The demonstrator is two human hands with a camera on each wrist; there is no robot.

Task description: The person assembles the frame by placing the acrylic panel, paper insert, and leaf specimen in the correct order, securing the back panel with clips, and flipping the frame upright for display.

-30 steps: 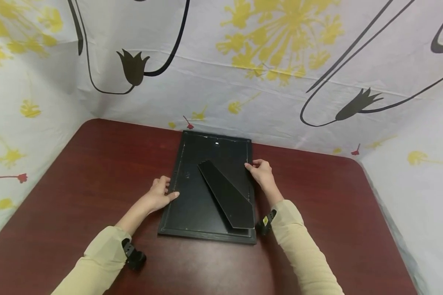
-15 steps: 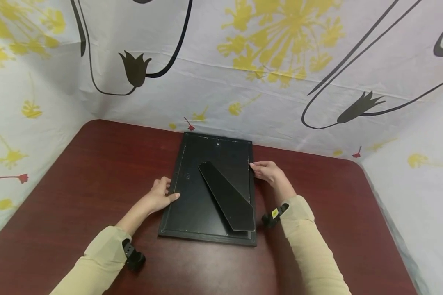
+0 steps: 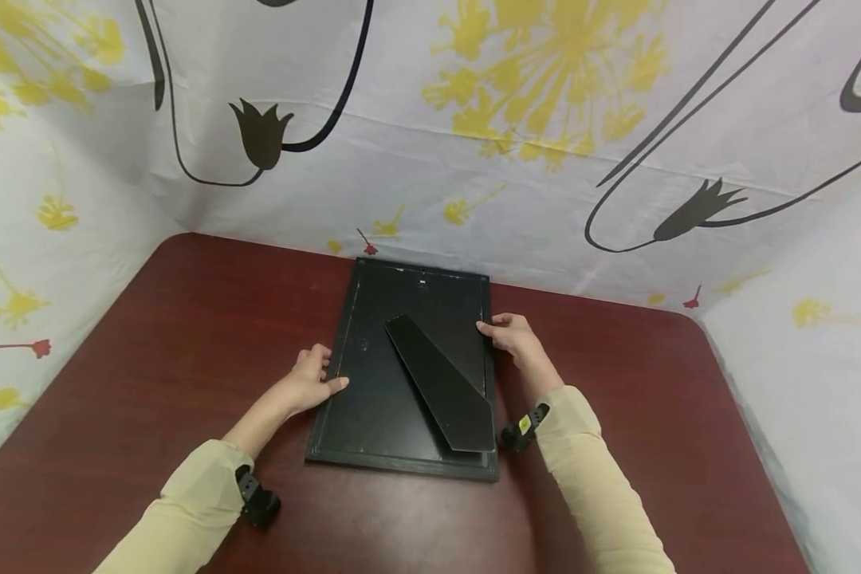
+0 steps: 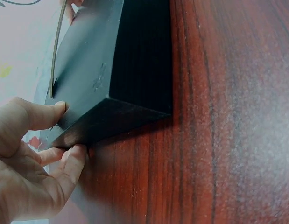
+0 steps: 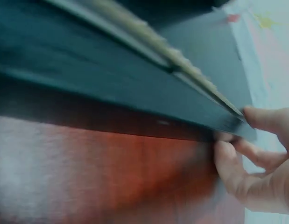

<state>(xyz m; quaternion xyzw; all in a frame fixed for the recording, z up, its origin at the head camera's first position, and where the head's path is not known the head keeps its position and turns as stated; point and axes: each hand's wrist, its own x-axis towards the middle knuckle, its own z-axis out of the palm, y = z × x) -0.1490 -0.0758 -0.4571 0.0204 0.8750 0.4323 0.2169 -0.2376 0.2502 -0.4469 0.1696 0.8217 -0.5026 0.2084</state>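
A black picture frame [image 3: 373,418] lies face down on the table, its back showing. Its easel stand [image 3: 445,391] slants across the backing, with the lower end raised a little. My left hand [image 3: 307,387] grips the frame's left edge, thumb on top and the other fingers against the side, as the left wrist view shows. On the opposite edge, higher up, my right hand [image 3: 513,339] pinches the frame between thumb and fingers. In the right wrist view, the stand's thin light-coloured edge [image 5: 181,63] runs above the frame's side. The frame's front is hidden.
The dark red wooden table [image 3: 186,351] reaches back to a white sheet [image 3: 373,191] printed with flowers, which surrounds it at the back and sides. A small black wrist camera [image 3: 258,502] is strapped to the left wrist, another black camera [image 3: 520,430] to the right.
My right hand shifts slightly right, its thumb at the frame's outer edge, then comes back left with the thumb over the edge. My left hand and the frame stay in place.
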